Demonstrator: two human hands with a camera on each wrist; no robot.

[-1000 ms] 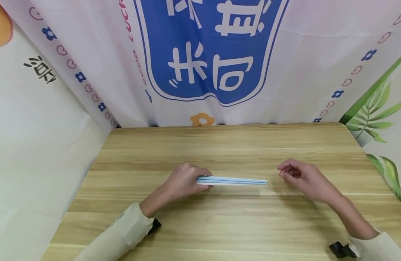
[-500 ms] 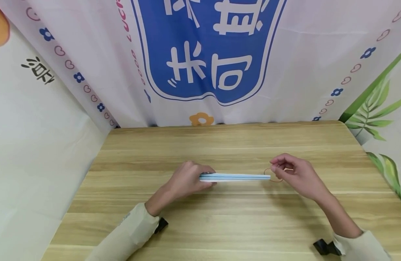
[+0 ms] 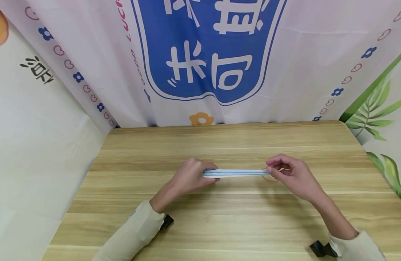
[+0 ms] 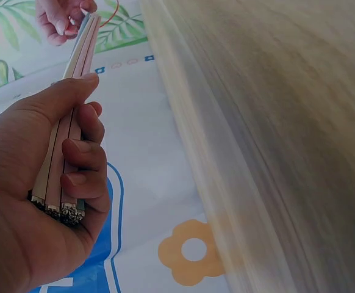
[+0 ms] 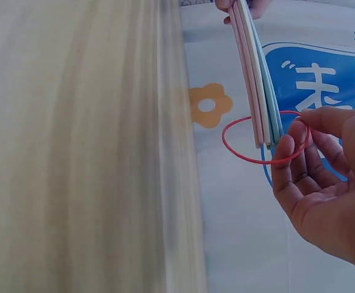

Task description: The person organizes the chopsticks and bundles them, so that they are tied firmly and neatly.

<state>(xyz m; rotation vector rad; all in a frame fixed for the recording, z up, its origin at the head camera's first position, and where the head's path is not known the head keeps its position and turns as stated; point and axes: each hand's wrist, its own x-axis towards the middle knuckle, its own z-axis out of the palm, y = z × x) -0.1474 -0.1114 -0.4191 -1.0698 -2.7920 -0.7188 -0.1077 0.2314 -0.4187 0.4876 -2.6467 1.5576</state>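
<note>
Above pale wooden surface [image 3: 220,217], mid-front: bundle of flat pastel sticks [image 3: 234,173] held level. Left hand [image 3: 189,177] curled round near end. Right hand [image 3: 290,175] pinches thin red rubber band [image 5: 264,140], loop just over bundle's far tip. Best: keep loop wide, bundle squared, slide band inward evenly.

Both arms wear long pale cream sleeves ending just short of the wrists; left sleeve [image 3: 132,232], right sleeve [image 3: 357,248]. A small black device is strapped at each cuff: left [image 3: 168,220], right [image 3: 322,249]. Hands bare.
</note>
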